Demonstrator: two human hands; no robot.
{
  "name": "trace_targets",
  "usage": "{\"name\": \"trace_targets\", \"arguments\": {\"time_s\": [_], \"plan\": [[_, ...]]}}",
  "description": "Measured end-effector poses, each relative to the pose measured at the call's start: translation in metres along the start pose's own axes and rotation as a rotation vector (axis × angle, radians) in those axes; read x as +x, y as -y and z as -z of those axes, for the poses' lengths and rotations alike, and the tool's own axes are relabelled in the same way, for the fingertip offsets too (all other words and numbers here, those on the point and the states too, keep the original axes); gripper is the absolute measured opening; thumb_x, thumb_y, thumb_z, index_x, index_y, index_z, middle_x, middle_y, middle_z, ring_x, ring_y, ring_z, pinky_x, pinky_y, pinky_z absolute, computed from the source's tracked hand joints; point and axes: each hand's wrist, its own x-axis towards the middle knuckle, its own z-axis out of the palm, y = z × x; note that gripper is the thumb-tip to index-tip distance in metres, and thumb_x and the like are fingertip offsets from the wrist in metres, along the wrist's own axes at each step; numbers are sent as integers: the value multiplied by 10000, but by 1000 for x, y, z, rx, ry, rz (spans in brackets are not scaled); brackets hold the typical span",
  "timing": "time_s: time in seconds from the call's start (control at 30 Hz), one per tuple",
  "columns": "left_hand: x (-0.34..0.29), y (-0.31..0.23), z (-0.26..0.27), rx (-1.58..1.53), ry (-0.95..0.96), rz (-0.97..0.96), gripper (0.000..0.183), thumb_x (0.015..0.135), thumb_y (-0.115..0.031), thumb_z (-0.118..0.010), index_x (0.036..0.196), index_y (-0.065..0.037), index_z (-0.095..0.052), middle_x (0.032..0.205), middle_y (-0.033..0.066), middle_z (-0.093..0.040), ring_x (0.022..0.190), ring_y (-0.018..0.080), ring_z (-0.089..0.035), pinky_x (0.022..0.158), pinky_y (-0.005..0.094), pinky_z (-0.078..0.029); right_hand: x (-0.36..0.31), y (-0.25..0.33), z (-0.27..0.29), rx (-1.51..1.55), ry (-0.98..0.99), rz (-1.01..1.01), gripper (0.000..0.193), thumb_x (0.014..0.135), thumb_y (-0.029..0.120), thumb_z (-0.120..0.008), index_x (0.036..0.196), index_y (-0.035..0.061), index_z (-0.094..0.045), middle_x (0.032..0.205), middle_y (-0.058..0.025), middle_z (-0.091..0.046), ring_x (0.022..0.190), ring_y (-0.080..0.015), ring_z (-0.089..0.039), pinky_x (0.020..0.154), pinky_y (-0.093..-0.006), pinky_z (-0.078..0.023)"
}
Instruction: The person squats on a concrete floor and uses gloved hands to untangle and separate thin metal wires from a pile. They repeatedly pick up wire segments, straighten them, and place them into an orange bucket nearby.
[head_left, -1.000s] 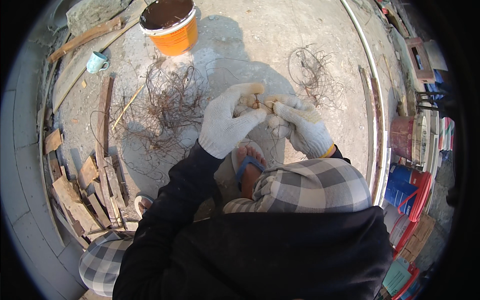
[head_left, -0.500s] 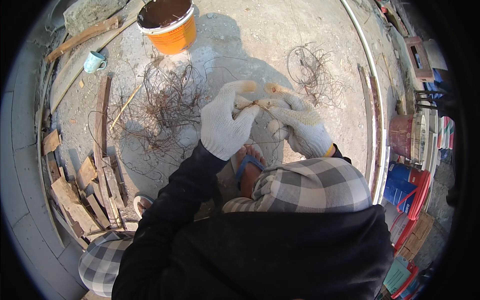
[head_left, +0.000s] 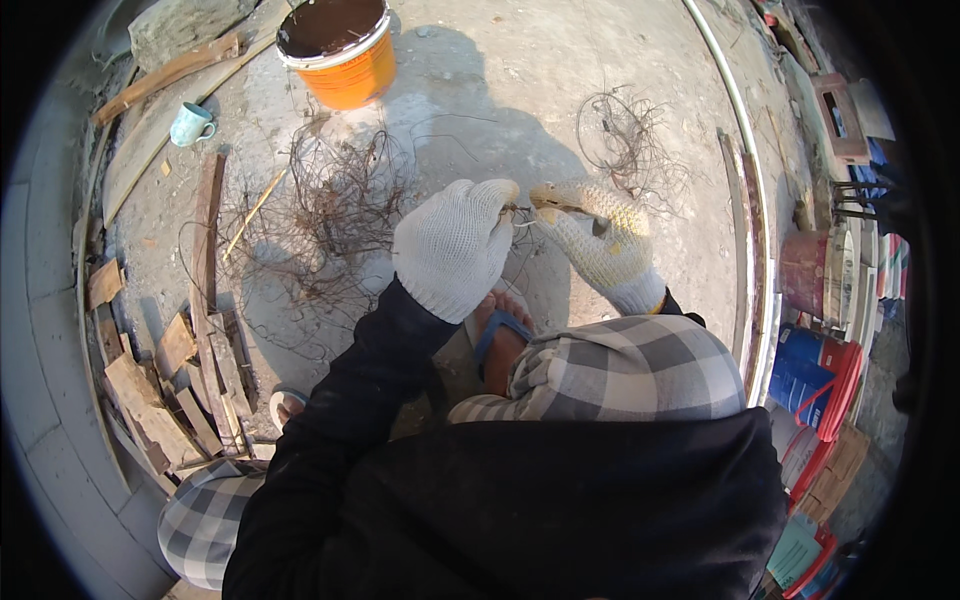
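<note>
My left hand [head_left: 455,243], in a white knit glove, is closed, its fingertips pinching a thin rusty wire [head_left: 520,212]. Facing it, my right hand [head_left: 603,238] wears a glove with yellowish fingertips and pinches the same wire between thumb and forefinger. Only a short piece of the wire shows between the two hands, with a pale loose strand at it. Left of my hands a large tangle of rusty wire [head_left: 335,215] lies on the ground. A smaller coil of wire [head_left: 618,140] rests beyond my right hand.
An orange bucket [head_left: 352,75] stands at the far side, and a light blue mug [head_left: 190,125] lies left of it. Wood scraps [head_left: 150,400] are piled at the left. A white pipe [head_left: 735,110], a brick [head_left: 838,118] and several buckets line the right side.
Both hands have turned and their fingers have curled in more, the right thumb and forefinger now pinching at the wire. The fingers that were stretched out before are bent.
</note>
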Motion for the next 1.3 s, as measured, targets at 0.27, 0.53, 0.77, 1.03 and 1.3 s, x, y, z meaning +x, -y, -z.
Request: {"name": "trace_targets", "arguments": {"time_s": [0.27,0.53,0.77,1.03,1.3], "plan": [[-3,0,-4,-335,151,179,243,861,-105,-715,1097,-48,-718,951,112,-712,787,213,-700,697,292,-536,0,1,-9,-78,-78,-8,161,895,189,-708,1005,76,-742,923,-98,-715,818,-269,-692,708,-346,-537],[-3,5,-7,-682,280,372,277,909,-144,-671,1126,27,-677,878,92,-708,762,145,-668,692,270,-524,-7,-6,-11,45,-88,-113,148,914,164,-688,1029,75,-719,947,-97,-709,870,-259,-683,756,-347,-533],[-9,22,-15,-1884,585,835,339,953,-120,-608,1239,61,-579,1014,98,-655,783,158,-639,678,246,-512,-10,-7,-16,461,-85,-42,225,928,164,-679,1129,64,-701,1000,-106,-705,904,-249,-683,783,-338,-537],[-10,7,-6,-1418,475,708,412,950,-71,-593,1334,61,-521,1095,115,-648,912,170,-646,768,249,-527,-10,-6,-11,-66,-130,-179,201,981,160,-633,1098,10,-698,849,-70,-694,760,-136,-644,673,-263,-506],[-11,4,-8,-1547,336,793,440,927,-31,-613,1347,63,-522,1084,108,-640,893,152,-637,752,236,-521,-12,-12,-17,123,-62,-199,208,943,198,-668,1062,40,-731,945,-125,-714,830,-232,-683,729,-321,-530]]}}
